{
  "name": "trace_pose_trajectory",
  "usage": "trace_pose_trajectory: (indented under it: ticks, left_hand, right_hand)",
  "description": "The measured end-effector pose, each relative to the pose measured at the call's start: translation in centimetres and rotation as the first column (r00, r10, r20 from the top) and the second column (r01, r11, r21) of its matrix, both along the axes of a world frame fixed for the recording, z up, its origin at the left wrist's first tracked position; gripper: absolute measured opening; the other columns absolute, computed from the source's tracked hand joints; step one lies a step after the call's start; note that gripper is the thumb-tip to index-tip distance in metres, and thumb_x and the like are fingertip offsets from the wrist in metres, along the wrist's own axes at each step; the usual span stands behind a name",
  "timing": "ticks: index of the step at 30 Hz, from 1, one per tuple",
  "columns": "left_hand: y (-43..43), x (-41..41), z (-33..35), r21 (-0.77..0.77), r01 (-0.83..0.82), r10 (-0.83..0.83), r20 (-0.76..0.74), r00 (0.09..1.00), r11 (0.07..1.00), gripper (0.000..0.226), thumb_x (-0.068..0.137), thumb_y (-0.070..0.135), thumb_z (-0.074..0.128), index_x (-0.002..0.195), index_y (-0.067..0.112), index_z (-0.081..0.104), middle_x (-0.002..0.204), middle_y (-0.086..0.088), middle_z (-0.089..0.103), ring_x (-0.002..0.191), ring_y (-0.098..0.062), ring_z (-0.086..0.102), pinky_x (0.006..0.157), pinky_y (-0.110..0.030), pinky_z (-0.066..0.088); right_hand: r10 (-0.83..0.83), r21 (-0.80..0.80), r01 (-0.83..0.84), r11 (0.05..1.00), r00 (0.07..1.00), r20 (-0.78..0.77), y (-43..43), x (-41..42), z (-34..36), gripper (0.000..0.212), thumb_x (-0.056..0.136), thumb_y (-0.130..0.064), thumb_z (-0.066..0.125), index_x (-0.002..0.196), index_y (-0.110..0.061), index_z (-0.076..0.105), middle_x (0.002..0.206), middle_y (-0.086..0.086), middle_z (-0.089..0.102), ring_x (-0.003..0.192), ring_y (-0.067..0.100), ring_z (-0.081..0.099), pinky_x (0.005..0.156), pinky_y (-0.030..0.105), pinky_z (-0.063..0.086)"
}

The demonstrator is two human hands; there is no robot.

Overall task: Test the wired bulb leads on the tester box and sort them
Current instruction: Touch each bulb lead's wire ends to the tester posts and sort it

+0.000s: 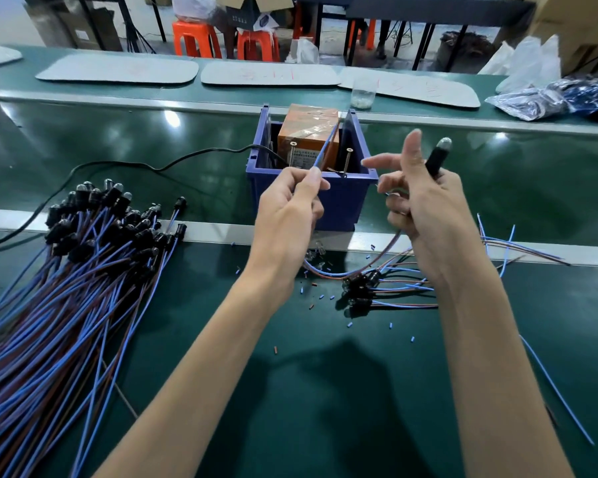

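We see the L hand (290,208) pinching a thin blue wire (326,150) btwn thumb and forefinger tips. From those tips the wire runs up and to the R, over the blue plastic tester box (339,205), which sits just beyond the L fingers. Inside the box is an orange taped block (308,132). Two upright metal screws stand at its front, one (293,151) just above the L fingertips, the other (348,160) btwn the two hands. We can't tell if the wire's far end touches anything. The R hand (425,208) grips a black bulb holder (434,165) w/ a clear domed tip, which sticks up behind the knuckles. One finger is straight up, another straight toward the L, and the lower ones are curled in. A brown wire (390,244) drops from under the curled R fingers and loops toward the L wrist. Below the R fingers a small heap of blue-and-brown bulb leads (363,288) lies on the dark green mat (325,391), w/ cut insulation bits (321,297) near it. Well to the L of the L fingers lies a big bundle of like leads (83,263). A black cable (152,166) runs in to the box from that side. Beyond the box stands a clear plastic cup (362,94).
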State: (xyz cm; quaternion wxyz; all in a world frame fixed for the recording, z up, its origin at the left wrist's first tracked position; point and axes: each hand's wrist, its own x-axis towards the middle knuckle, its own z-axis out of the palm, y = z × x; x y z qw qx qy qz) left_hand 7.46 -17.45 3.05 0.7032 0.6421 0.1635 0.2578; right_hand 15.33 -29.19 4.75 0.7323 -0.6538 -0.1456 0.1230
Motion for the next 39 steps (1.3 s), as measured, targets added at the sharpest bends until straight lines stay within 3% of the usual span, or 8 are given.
trace_pose_trajectory:
  ticks: [5, 10, 15, 18, 23, 27, 33, 39]
  left_hand:
    - [-1.3, 0.2, -0.6, 0.045, -0.021, 0.021, 0.008, 1.000, 0.999, 0.031, 0.101, 0.021, 0.044, 0.071, 0.020, 0.052, 0.044, 0.015, 0.042, 0.038, -0.001, 0.033, 0.047, -0.019, 0.026]
    - [-1.8, 0.3, -1.0, 0.120, -0.024, 0.024, 0.005, 1.000, 0.993, 0.026, 0.100, 0.019, 0.044, 0.077, 0.022, 0.056, 0.053, 0.016, 0.048, 0.052, -0.005, 0.040, 0.056, -0.025, 0.034]
    - [-1.1, 0.5, -1.2, 0.104, -0.117, 0.115, 0.027, 0.993, 0.988, 0.029, 0.099, 0.019, 0.048, 0.075, 0.025, 0.062, 0.065, 0.015, 0.064, 0.061, -0.003, 0.060, 0.066, -0.025, 0.048]
    - [0.2, 0.5, -1.4, 0.181, -0.231, 0.228, 0.036, 0.973, 0.956, 0.026, 0.098, 0.023, 0.049, 0.079, 0.029, 0.066, 0.059, 0.018, 0.061, 0.060, -0.001, 0.058, 0.065, -0.024, 0.048]
    - [2.1, 0.4, -1.7, 0.276, -0.338, 0.332, 0.069, 0.941, 0.900, 0.017, 0.098, 0.018, 0.050, 0.102, 0.029, 0.062, 0.053, 0.015, 0.062, 0.040, -0.007, 0.055, 0.061, -0.032, 0.053]
    - [2.8, 0.3, -2.2, 0.373, -0.382, 0.389, 0.060, 0.919, 0.846, 0.031, 0.098, 0.017, 0.049, 0.127, 0.026, 0.056, 0.058, 0.015, 0.067, 0.038, -0.009, 0.060, 0.057, -0.021, 0.050]
    - [4.1, 0.3, -2.6, 0.413, -0.415, 0.446, 0.024, 0.895, 0.811, 0.020, 0.096, 0.016, 0.051, 0.106, 0.017, 0.068, 0.057, 0.015, 0.064, 0.037, -0.005, 0.059, 0.047, -0.008, 0.039]
    - [4.6, 0.4, -2.8, 0.351, -0.345, 0.379, -0.031, 0.925, 0.870, 0.010, 0.096, 0.019, 0.053, 0.096, 0.022, 0.063, 0.059, 0.016, 0.068, 0.038, -0.007, 0.058, 0.052, -0.013, 0.044]
  right_hand:
    - [0.048, 0.092, -0.043, 0.995, 0.997, -0.057, 1.1, -0.7, -0.4, 0.018, 0.086, -0.023, 0.068, 0.077, -0.009, 0.075, 0.068, 0.003, 0.051, 0.045, 0.004, 0.026, 0.037, 0.011, 0.021]
    - [0.086, 0.120, -0.078, 0.990, 0.994, -0.068, 2.1, -2.0, -0.3, 0.009, 0.085, -0.004, 0.067, 0.076, -0.001, 0.069, 0.053, -0.004, 0.063, 0.036, 0.000, 0.046, 0.036, 0.008, 0.032]
    - [-0.019, 0.095, 0.024, 0.995, 0.999, -0.049, 1.9, -1.4, -0.4, 0.019, 0.089, -0.014, 0.065, 0.071, -0.014, 0.071, 0.070, 0.003, 0.065, 0.056, 0.005, 0.060, 0.038, 0.011, 0.027]
    - [-0.019, 0.200, 0.036, 0.979, 0.996, -0.085, 1.4, -0.7, -0.2, 0.020, 0.097, -0.012, 0.054, 0.078, -0.008, 0.061, 0.078, 0.011, 0.070, 0.063, 0.015, 0.071, 0.036, 0.008, 0.031]
    - [-0.097, 0.130, 0.104, 0.986, 0.993, -0.061, 0.8, 0.1, -0.8, 0.017, 0.097, -0.015, 0.054, 0.087, -0.008, 0.066, 0.052, -0.005, 0.061, 0.044, 0.003, 0.054, 0.040, 0.008, 0.033]
    - [-0.188, 0.127, 0.197, 0.972, 0.979, -0.080, 0.8, 0.9, -1.6, 0.009, 0.094, -0.008, 0.058, 0.091, -0.009, 0.067, 0.049, -0.006, 0.054, 0.039, 0.000, 0.040, 0.038, 0.010, 0.028]
    - [-0.244, 0.038, 0.247, 0.968, 0.967, -0.074, 0.6, 1.8, -2.5, 0.019, 0.093, -0.005, 0.054, 0.088, -0.010, 0.071, 0.060, -0.005, 0.064, 0.045, 0.003, 0.033, 0.039, 0.011, 0.026]
    - [-0.165, -0.027, 0.163, 0.986, 0.985, -0.055, 1.1, 1.8, -3.5, 0.017, 0.093, -0.006, 0.055, 0.093, -0.018, 0.067, 0.067, -0.003, 0.073, 0.052, 0.006, 0.039, 0.043, 0.011, 0.032]
